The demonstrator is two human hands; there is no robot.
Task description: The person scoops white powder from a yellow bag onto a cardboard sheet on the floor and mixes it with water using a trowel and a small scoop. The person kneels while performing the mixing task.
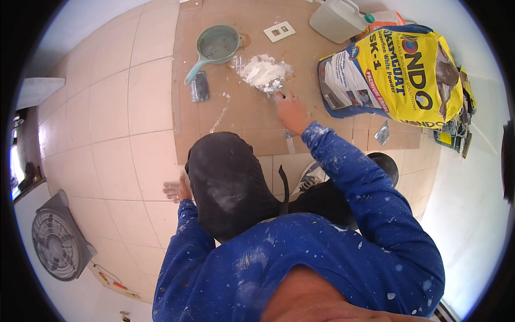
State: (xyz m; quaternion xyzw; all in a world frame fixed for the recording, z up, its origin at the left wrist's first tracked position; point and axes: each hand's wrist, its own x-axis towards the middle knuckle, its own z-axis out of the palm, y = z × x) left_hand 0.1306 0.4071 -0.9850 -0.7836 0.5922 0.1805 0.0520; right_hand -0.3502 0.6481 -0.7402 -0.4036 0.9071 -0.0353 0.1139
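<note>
My right hand (295,112) grips what looks like a putty knife, mostly hidden by the fingers, at the near edge of a white powder heap (263,72). The heap lies loose on a flattened cardboard sheet (249,116), with some damp-looking marks around it. Beside my left knee, my left hand (177,190) hangs over the floor tiles with its fingers apart and nothing in it. Left of the powder is a blue-green dipper (219,44) holding greyish liquid. Its handle reaches over a dark flat plate (200,87).
An opened yellow Mondo skimcoat bag (396,76) stands at the right. Behind it is a white jug (337,20); a switch plate (279,31) lies near the powder. A crumpled foil-like scrap (382,133) is on the cardboard's right. A box fan (60,239) stands at the lower left.
</note>
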